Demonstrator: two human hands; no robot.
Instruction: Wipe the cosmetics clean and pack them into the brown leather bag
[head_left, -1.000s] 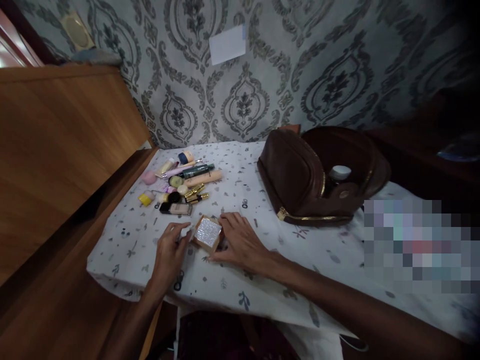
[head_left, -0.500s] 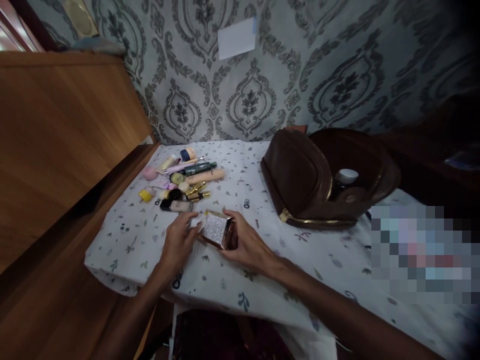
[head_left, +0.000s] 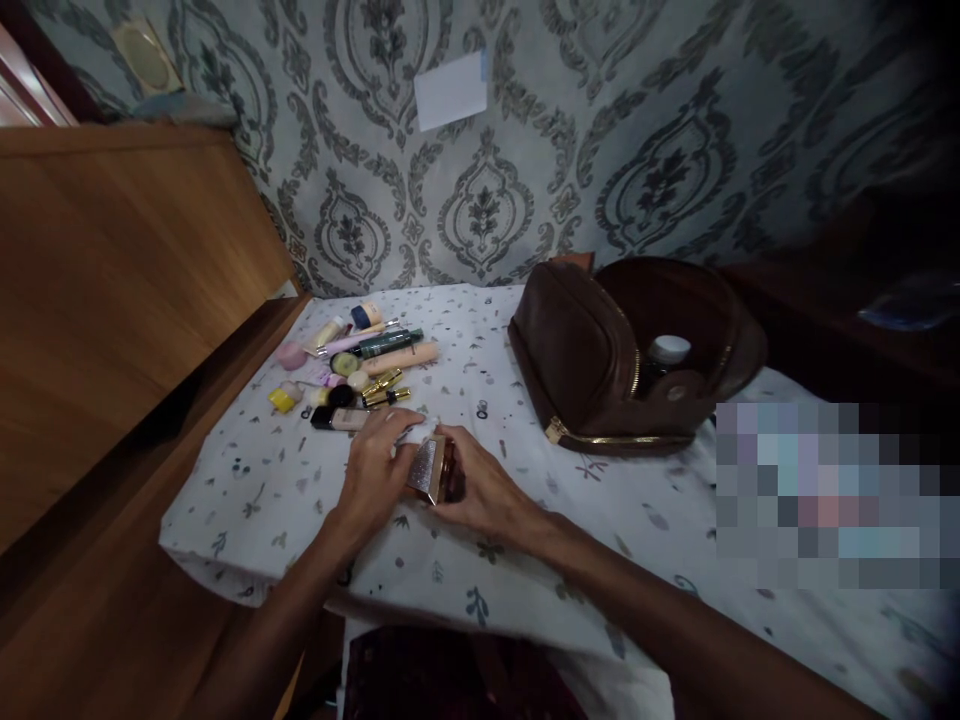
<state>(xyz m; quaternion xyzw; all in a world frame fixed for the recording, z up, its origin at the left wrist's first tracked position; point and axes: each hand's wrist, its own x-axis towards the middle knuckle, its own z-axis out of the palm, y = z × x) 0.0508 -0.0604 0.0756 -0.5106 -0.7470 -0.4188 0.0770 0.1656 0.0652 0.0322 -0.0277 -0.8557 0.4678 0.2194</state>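
My right hand [head_left: 484,485] is closed around a small glittery silver box [head_left: 424,468] with shiny gold edges, just above the cloth. From the other side my left hand [head_left: 379,465] reaches over the box, its fingers bent round a white, tissue-like wipe [head_left: 420,431] at the box's far edge. What the box contains does not show. Beyond my left fingers lies a foundation bottle [head_left: 345,419] with a black cap, partly covered by the hand. Two gold tubes [head_left: 386,395] and a black round pot [head_left: 341,396] are behind it.
A brown zippered bag [head_left: 577,350] stands unzipped at right, a white-lidded jar [head_left: 670,349] inside. Several cosmetics, including a peach tube [head_left: 401,358] and a yellow item [head_left: 283,398], lie at left on the patterned cloth [head_left: 270,500]. A wooden panel [head_left: 135,260] borders the left side.
The silver box has turned and tilted, so its glittery face appears narrower. My left hand has moved right and over the box with the wipe. The whole view has shifted slightly.
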